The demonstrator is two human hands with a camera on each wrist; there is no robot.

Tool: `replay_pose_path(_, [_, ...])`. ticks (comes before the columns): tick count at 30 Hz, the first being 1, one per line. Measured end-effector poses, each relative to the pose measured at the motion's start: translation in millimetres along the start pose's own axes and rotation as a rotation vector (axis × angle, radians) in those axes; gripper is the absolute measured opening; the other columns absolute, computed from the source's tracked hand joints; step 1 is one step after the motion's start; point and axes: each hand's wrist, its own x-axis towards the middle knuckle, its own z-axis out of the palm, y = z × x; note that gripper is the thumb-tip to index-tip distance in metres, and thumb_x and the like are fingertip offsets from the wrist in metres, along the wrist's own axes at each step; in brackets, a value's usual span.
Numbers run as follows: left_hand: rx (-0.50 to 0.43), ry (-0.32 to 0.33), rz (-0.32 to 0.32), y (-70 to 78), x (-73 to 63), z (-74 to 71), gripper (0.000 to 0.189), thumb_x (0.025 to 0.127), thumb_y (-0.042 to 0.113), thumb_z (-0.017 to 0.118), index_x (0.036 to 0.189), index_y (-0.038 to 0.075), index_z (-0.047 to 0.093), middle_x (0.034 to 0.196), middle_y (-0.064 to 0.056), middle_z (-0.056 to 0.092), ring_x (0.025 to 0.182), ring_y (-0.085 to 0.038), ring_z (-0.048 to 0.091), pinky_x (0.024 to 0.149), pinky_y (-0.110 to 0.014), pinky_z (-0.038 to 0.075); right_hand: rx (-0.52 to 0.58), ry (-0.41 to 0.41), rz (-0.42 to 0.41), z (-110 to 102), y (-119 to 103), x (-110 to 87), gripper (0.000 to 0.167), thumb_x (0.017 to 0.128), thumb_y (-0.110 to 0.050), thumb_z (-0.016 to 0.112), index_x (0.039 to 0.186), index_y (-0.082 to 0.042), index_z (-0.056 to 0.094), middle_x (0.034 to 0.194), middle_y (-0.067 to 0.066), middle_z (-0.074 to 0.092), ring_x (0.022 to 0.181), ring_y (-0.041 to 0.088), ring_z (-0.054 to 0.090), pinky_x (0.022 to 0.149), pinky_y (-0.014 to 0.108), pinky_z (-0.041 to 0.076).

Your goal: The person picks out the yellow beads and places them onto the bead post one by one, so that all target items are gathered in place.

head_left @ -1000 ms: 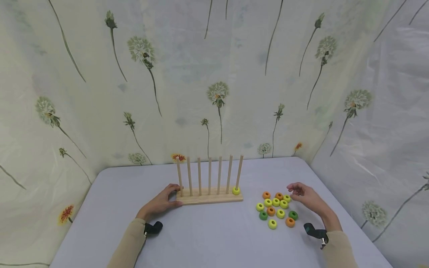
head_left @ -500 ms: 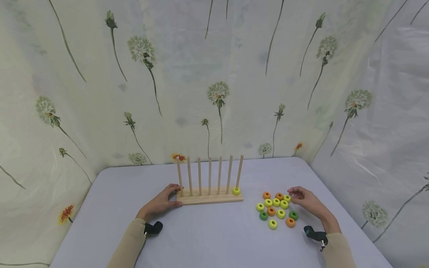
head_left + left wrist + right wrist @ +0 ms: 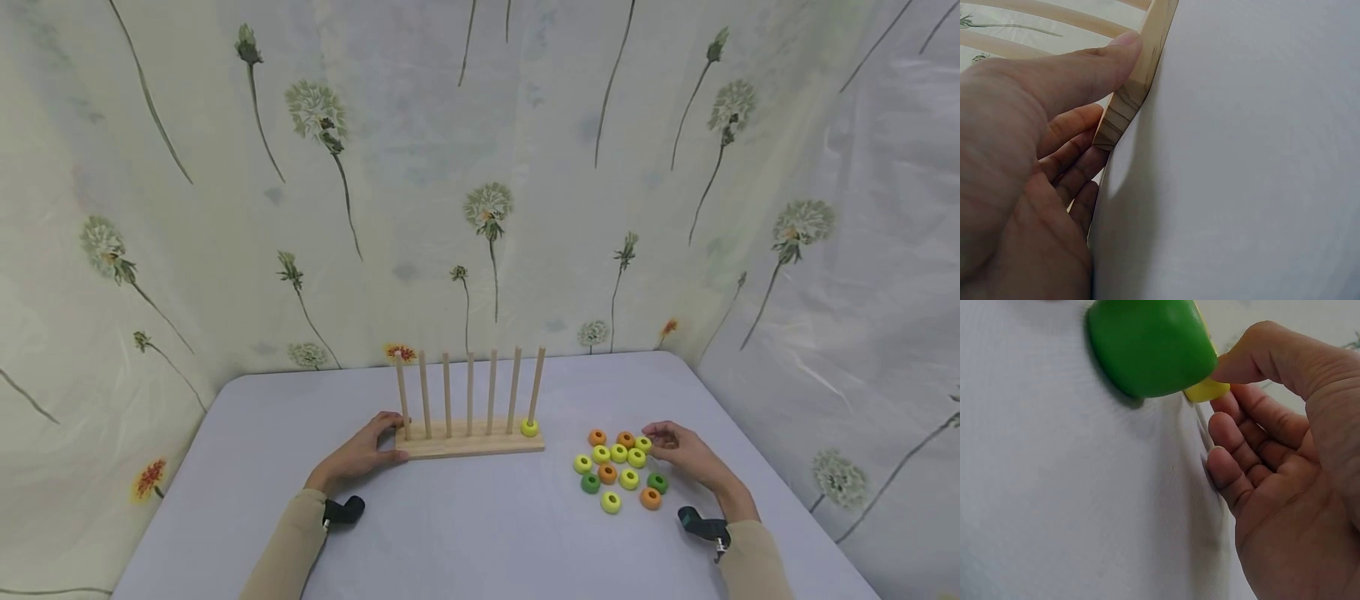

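Note:
A wooden peg rack [image 3: 472, 447] with several upright pegs stands on the table, one yellow bead [image 3: 529, 427] around the base of its rightmost peg. My left hand [image 3: 362, 450] grips the rack's left end, thumb on the front and fingers behind; the left wrist view shows the thumb [image 3: 1100, 65] on the wood. On the right, my right hand [image 3: 688, 450] pinches a yellow bead [image 3: 643, 444] at the edge of a loose group. In the right wrist view that yellow bead [image 3: 1207, 391] is mostly hidden behind a green bead [image 3: 1150, 347] and the thumb.
Several loose beads lie between the rack and my right hand, among them an orange bead [image 3: 651, 498], a green bead [image 3: 591, 482] and a yellow bead [image 3: 611, 502]. The pale table [image 3: 480, 533] ends at a floral curtain [image 3: 420, 208] behind and at the sides.
My right hand has come down slightly, and its fingertips have closed on the yellow bead at the group's right edge. The left hand and rack have stayed in place.

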Motion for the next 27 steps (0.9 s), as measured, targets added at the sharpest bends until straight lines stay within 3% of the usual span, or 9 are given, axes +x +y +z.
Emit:
replay_pose_path(14, [-0.014,0.0,-0.043,2.6,0.2,0.3,0.07,0.083,0.038,0.075,0.14,0.009,0.047,0.151,-0.011,0.034,0.146,-0.035,0.022,0.118,-0.056,0.018,-0.035,0.015,0.035,5.0,-1.5,6.0,0.041,0.086,-0.015,0.068,0.121,0.001,0.054,0.104,0.01,0.057,0.09,0.021,0.05,0.071,0.029,0.045])
replay_pose_path(27, [-0.012,0.01,-0.028,0.0,1.5,0.9,0.071,0.083,0.038,0.075,0.139,0.007,0.047,0.149,-0.011,0.036,0.144,-0.036,0.025,0.117,-0.056,0.019,-0.055,0.026,0.024,4.8,-3.0,2.1,0.044,0.088,-0.022,0.069,0.122,0.001,0.053,0.105,0.012,0.057,0.092,0.021,0.051,0.073,0.028,0.046])
